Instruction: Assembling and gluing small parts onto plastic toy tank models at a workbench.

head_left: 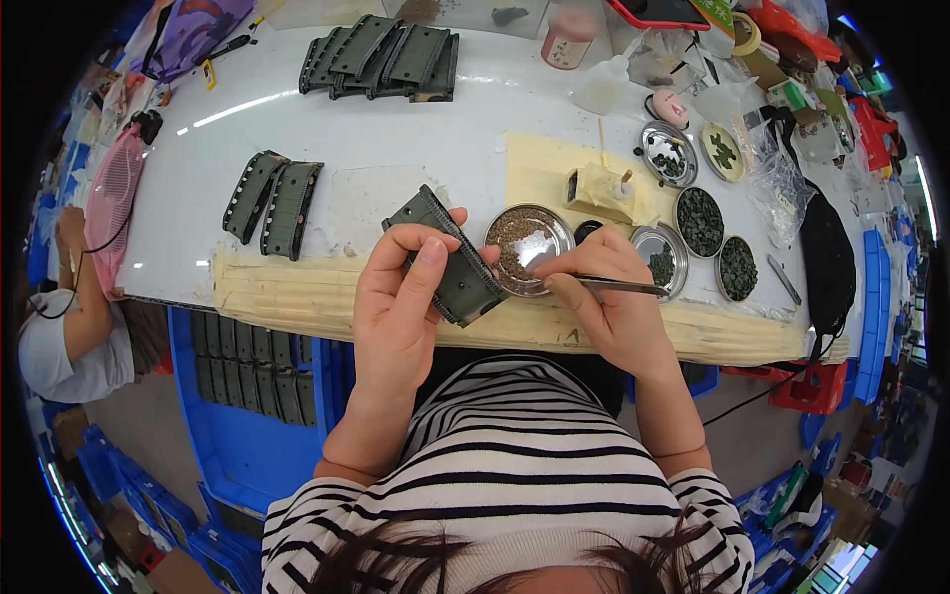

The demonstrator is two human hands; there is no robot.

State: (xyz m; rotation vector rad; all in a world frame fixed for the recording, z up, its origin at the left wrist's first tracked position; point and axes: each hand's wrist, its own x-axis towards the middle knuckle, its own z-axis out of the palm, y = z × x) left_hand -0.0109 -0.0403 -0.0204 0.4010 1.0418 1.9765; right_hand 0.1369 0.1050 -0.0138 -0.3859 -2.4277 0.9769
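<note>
The blue crate of matching green panels and the tins of pieces suggest a workshop.

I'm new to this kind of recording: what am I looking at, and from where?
There is no machine here: a person works bare-handed. The single picture comes from a head-worn fisheye camera looking down, so straight edges bend near the picture's rim. The left hand holds a dark green panel; the right hand holds a slim metal tool, perhaps tweezers, near a shiny dish of brown grains. On the white table lie more green panels, in a pile and a pair, plus round containers of dark green bits.
</note>
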